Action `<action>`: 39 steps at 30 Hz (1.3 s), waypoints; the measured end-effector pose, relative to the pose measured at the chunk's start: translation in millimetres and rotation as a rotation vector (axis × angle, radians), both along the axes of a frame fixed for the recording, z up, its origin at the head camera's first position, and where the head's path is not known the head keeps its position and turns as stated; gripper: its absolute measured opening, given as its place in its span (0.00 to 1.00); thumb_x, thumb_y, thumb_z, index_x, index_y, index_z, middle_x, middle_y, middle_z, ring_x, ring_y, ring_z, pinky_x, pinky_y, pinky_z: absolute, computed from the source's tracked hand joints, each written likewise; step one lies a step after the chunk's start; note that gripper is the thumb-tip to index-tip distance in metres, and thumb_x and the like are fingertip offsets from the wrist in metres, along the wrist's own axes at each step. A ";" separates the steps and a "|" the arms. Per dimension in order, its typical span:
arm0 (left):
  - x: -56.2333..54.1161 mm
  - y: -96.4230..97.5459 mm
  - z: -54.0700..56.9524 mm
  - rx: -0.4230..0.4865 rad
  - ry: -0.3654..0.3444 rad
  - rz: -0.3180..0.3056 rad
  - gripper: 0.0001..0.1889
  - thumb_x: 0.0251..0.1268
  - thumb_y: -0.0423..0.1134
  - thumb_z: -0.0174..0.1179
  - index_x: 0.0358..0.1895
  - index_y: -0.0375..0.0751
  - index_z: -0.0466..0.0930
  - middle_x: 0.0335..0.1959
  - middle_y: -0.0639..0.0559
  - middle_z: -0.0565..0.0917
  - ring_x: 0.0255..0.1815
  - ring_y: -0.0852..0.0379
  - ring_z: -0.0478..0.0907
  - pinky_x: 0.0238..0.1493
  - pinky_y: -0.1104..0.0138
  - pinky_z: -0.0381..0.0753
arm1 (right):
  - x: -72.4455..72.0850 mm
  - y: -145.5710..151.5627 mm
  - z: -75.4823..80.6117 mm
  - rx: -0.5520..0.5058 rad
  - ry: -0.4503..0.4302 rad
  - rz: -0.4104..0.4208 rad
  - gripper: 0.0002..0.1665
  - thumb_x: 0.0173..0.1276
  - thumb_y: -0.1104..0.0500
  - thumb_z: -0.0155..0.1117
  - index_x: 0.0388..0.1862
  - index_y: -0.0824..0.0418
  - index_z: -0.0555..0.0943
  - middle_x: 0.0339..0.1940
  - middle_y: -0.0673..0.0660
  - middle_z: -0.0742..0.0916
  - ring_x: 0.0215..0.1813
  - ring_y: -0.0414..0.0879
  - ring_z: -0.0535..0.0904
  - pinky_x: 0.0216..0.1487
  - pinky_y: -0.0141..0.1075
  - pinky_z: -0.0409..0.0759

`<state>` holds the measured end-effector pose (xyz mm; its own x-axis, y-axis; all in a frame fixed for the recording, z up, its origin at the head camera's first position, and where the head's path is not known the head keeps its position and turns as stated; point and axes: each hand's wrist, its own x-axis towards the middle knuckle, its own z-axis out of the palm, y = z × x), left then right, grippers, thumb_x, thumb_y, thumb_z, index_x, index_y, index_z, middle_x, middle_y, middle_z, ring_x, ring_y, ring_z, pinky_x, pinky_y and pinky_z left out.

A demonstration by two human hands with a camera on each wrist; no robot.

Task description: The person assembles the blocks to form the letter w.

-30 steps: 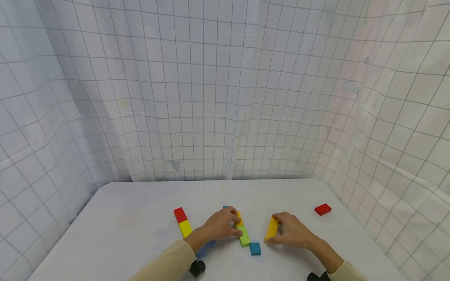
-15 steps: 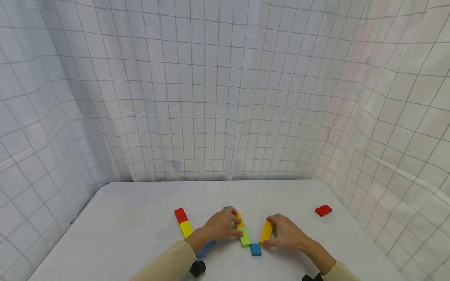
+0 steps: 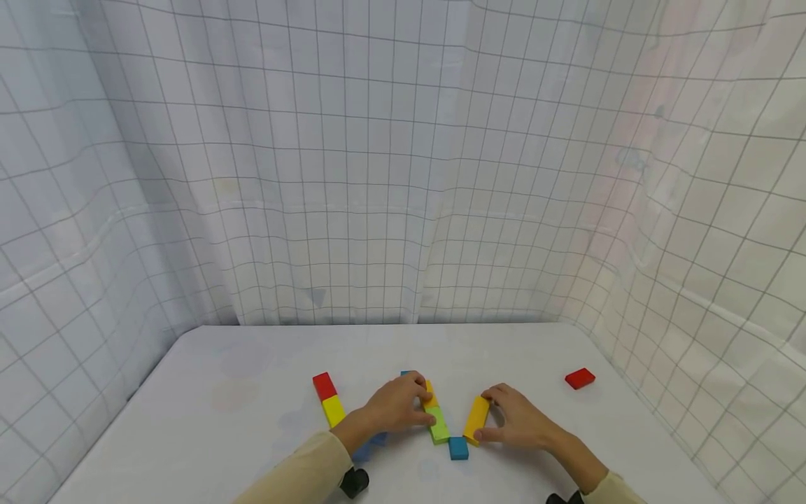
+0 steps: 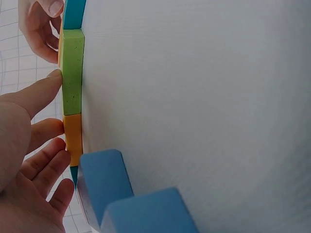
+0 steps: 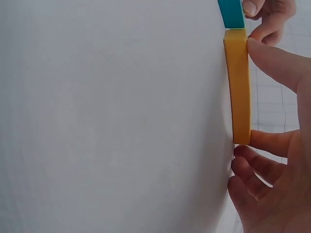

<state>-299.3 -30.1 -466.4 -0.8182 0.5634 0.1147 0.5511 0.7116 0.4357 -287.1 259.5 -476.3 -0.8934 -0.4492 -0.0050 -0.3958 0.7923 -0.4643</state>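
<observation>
My right hand [image 3: 519, 420] holds an orange block [image 3: 476, 421] lengthwise, thumb at its near end and a finger at its far end. In the right wrist view that block lies flat against the table, its end right at a small blue block [image 5: 232, 13]. My left hand [image 3: 393, 406] rests on a row of blocks: its thumb touches a green block [image 4: 73, 73] and its fingers touch a smaller orange block [image 4: 74, 140]. The small blue block [image 3: 459, 448] sits at the near end of the green one, between both hands. A blue block [image 3: 404, 374] shows partly behind my left hand.
On the left, a red block [image 3: 324, 386] and a yellow block [image 3: 334, 411] form a line, partly covered by my left arm. Blue blocks [image 4: 146, 211] lie beneath that wrist. A red block [image 3: 580, 378] lies far right on the white table [image 3: 252, 420]. Gridded curtains [image 3: 352, 175] surround it.
My right hand has brought the orange block leftward to the small blue block and laid it down flatter. The left hand has kept its place on the green and orange blocks.
</observation>
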 end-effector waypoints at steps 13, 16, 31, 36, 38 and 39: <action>-1.0 1.1 -1.1 -0.002 0.001 0.003 0.25 0.60 0.53 0.76 0.56 0.42 0.89 0.55 0.53 0.79 0.48 0.58 0.77 0.56 0.63 0.80 | -0.6 3.3 -0.2 -0.016 -0.016 -0.002 0.45 0.59 0.35 0.76 0.63 0.64 0.78 0.62 0.60 0.80 0.60 0.56 0.76 0.66 0.61 0.72; -0.6 1.4 -0.6 -0.004 -0.002 0.006 0.25 0.60 0.53 0.76 0.56 0.42 0.89 0.55 0.53 0.79 0.49 0.57 0.77 0.56 0.62 0.80 | -0.7 4.1 -0.9 -0.014 -0.014 0.004 0.45 0.59 0.34 0.76 0.64 0.63 0.78 0.63 0.61 0.79 0.60 0.56 0.75 0.66 0.62 0.72; -1.9 0.2 -1.3 -0.013 0.004 -0.003 0.25 0.61 0.54 0.75 0.57 0.42 0.89 0.56 0.53 0.79 0.49 0.57 0.77 0.57 0.62 0.79 | 0.3 8.9 4.7 -0.044 -0.027 -0.008 0.47 0.65 0.35 0.72 0.71 0.65 0.73 0.63 0.60 0.79 0.59 0.54 0.76 0.64 0.60 0.74; -1.5 0.4 -0.6 -0.013 0.001 -0.001 0.26 0.61 0.54 0.75 0.57 0.42 0.89 0.56 0.53 0.79 0.49 0.57 0.77 0.57 0.62 0.80 | -3.8 21.7 4.8 -0.074 -0.009 -0.050 0.45 0.67 0.38 0.72 0.72 0.64 0.73 0.61 0.58 0.80 0.57 0.53 0.76 0.62 0.58 0.76; -1.3 0.4 -0.5 -0.016 0.000 0.000 0.26 0.61 0.54 0.75 0.57 0.42 0.89 0.56 0.53 0.79 0.49 0.57 0.77 0.57 0.62 0.80 | -5.7 27.1 5.1 -0.078 0.001 -0.057 0.44 0.67 0.38 0.72 0.71 0.64 0.74 0.61 0.59 0.81 0.56 0.53 0.76 0.61 0.57 0.77; -1.3 0.4 -0.5 -0.016 0.001 0.000 0.26 0.61 0.54 0.75 0.56 0.42 0.89 0.56 0.53 0.79 0.49 0.57 0.77 0.57 0.62 0.80 | -6.6 29.6 5.8 -0.077 0.005 -0.063 0.43 0.67 0.38 0.72 0.71 0.64 0.74 0.61 0.59 0.81 0.56 0.54 0.76 0.60 0.57 0.77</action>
<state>-300.6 -29.7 -466.9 -0.8181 0.5653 0.1061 0.5515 0.7186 0.4238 -293.7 289.1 -470.5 -0.9197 -0.3913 0.0321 -0.3491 0.7777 -0.5228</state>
